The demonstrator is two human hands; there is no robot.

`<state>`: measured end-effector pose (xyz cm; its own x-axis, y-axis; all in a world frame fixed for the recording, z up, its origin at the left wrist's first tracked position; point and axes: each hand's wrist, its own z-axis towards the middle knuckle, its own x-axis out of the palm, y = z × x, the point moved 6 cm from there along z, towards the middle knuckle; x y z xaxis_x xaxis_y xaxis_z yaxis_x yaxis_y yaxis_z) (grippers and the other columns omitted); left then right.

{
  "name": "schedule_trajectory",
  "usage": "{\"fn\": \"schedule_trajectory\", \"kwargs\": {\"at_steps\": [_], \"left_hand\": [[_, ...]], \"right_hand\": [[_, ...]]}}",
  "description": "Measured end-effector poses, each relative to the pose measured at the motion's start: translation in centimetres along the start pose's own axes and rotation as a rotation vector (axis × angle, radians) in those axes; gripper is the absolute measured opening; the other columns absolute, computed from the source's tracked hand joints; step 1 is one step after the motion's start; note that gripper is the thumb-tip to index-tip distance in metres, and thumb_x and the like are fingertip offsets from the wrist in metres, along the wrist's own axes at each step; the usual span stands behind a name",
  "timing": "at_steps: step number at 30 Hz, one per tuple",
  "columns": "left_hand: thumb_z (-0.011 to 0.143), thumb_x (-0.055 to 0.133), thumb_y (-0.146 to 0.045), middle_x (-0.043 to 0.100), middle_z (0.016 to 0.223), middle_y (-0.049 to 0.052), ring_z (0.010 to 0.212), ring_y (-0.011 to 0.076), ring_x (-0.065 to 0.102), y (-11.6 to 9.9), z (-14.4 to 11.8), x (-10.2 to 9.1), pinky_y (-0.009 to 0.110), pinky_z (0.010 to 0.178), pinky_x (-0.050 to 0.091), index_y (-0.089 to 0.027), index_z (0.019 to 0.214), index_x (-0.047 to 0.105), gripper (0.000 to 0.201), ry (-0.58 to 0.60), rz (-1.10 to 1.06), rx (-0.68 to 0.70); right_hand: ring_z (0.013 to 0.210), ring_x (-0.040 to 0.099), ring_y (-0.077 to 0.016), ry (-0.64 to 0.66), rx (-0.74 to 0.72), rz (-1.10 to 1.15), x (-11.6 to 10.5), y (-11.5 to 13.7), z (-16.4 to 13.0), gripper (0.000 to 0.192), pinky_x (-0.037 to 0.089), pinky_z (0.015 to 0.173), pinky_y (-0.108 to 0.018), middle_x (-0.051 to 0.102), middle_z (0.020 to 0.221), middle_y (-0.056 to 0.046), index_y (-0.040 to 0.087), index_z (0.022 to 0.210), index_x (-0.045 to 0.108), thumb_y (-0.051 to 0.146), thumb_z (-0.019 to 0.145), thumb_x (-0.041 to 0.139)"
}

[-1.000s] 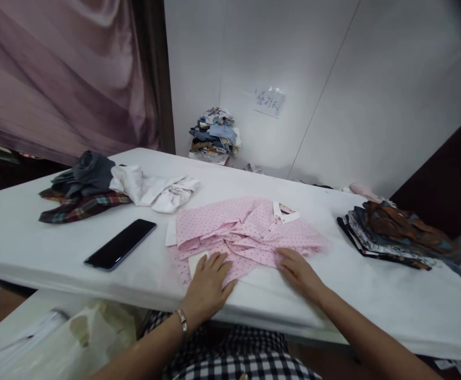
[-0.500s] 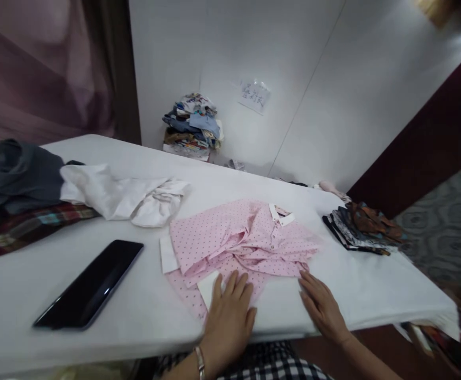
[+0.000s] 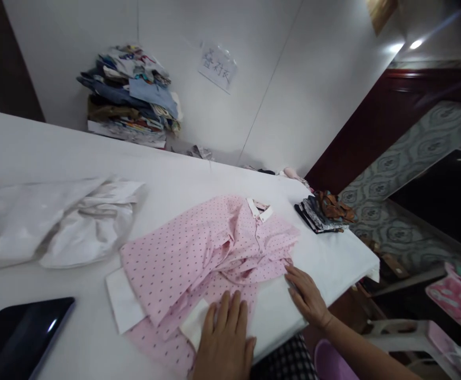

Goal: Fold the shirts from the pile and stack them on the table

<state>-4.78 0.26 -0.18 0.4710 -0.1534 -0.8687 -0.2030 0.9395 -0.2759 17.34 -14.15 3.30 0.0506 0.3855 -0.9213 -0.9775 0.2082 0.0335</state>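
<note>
Shirt [image 3: 199, 243], pink with dark dots, lies rumpled on the white table [image 3: 337, 269], in front of the person. From the left hand [image 3: 224, 343] it extends forward and mostly leftward; that hand lies over its near edge, beside an off-white cuff [image 3: 194, 322], fingers slightly spread, nothing visibly gripped. From the right hand [image 3: 307, 298] it lies forward-left: fingertips at its near-right edge, fingers straight, thumb apart; I see no cloth between. Left hand is nearer, overlapping the cloth. Long axis: diagonal. Collar [image 3: 259, 211] end points far right, toward the folded stack [image 3: 321, 211]; opposite end points near left, toward the phone [image 3: 25, 330].
</note>
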Motion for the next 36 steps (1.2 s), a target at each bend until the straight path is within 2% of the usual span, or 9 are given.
{"fn": "schedule_trajectory", "kwargs": {"at_steps": [3, 10, 16, 21, 27, 31, 36], "left_hand": [[0.085, 0.049, -0.032, 0.054, 0.139, 0.008, 0.127, 0.0312, 0.047, 0.1, 0.0, -0.2, 0.049, 0.102, 0.032, -0.022, 0.133, 0.053, 0.049, -0.047, -0.003, -0.018], [0.089, 0.046, -0.047, 0.060, 0.132, 0.006, 0.121, 0.0320, 0.052, 0.1, 0.8, -2.0, 0.051, 0.100, 0.035, -0.025, 0.124, 0.060, 0.043, -0.032, 0.003, -0.069], [0.088, 0.050, -0.047, 0.062, 0.130, 0.004, 0.121, 0.0275, 0.052, -0.1, 0.9, -3.3, 0.047, 0.103, 0.035, -0.027, 0.120, 0.061, 0.039, -0.081, 0.103, -0.076], [0.087, 0.054, -0.043, 0.065, 0.123, 0.005, 0.118, 0.0262, 0.055, -0.2, 1.0, -4.1, 0.049, 0.106, 0.033, -0.025, 0.115, 0.063, 0.035, -0.132, 0.220, -0.083], [0.087, 0.055, -0.040, 0.067, 0.121, 0.004, 0.113, 0.0237, 0.060, -0.1, 1.1, -4.5, 0.047, 0.102, 0.041, -0.026, 0.110, 0.065, 0.029, -0.093, 0.306, -0.072], [0.088, 0.053, -0.039, 0.067, 0.121, 0.005, 0.113, 0.0232, 0.060, -0.3, 1.5, -5.0, 0.045, 0.099, 0.046, -0.026, 0.111, 0.065, 0.029, -0.048, 0.307, -0.117], [0.088, 0.054, -0.035, 0.066, 0.123, 0.005, 0.115, 0.0224, 0.059, -0.9, 1.8, -5.3, 0.042, 0.097, 0.048, -0.025, 0.109, 0.066, 0.026, -0.026, 0.281, -0.162]], "right_hand": [[0.127, 0.050, -0.0253, -0.010, 0.000, 0.002, -0.1, 0.1, 0.0, 0.037, 0.048, 0.099, -0.046, 0.056, 0.135, -0.011, 0.022, 0.127, 0.055, 0.026, 0.090, 0.050], [0.125, 0.052, -0.0257, -0.045, -0.014, 0.003, -0.1, 0.1, 0.1, 0.035, 0.048, 0.099, -0.046, 0.059, 0.132, -0.011, 0.020, 0.124, 0.058, 0.025, 0.090, 0.051], [0.122, 0.053, -0.0254, -0.115, -0.006, 0.050, 0.2, -0.1, 0.0, 0.032, 0.046, 0.098, -0.045, 0.060, 0.130, -0.011, 0.020, 0.120, 0.060, 0.025, 0.089, 0.051], [0.123, 0.052, -0.0268, -0.097, 0.036, 0.094, 0.5, -0.1, 0.1, 0.029, 0.043, 0.098, -0.047, 0.058, 0.132, -0.010, 0.021, 0.115, 0.061, 0.022, 0.088, 0.050], [0.127, 0.048, -0.0299, -0.110, 0.043, 0.192, 0.6, -0.1, 0.1, 0.032, 0.041, 0.099, -0.051, 0.055, 0.136, -0.011, 0.022, 0.118, 0.059, 0.020, 0.088, 0.049], [0.130, 0.044, -0.0317, -0.120, -0.016, 0.289, 0.2, 0.2, -0.5, 0.034, 0.040, 0.100, -0.055, 0.049, 0.141, -0.011, 0.024, 0.121, 0.058, 0.022, 0.088, 0.050], [0.136, 0.037, -0.0299, -0.126, -0.164, 0.472, -1.6, 0.0, -0.5, 0.043, 0.039, 0.105, -0.053, 0.043, 0.147, -0.008, 0.027, 0.133, 0.049, 0.028, 0.090, 0.051]]}}
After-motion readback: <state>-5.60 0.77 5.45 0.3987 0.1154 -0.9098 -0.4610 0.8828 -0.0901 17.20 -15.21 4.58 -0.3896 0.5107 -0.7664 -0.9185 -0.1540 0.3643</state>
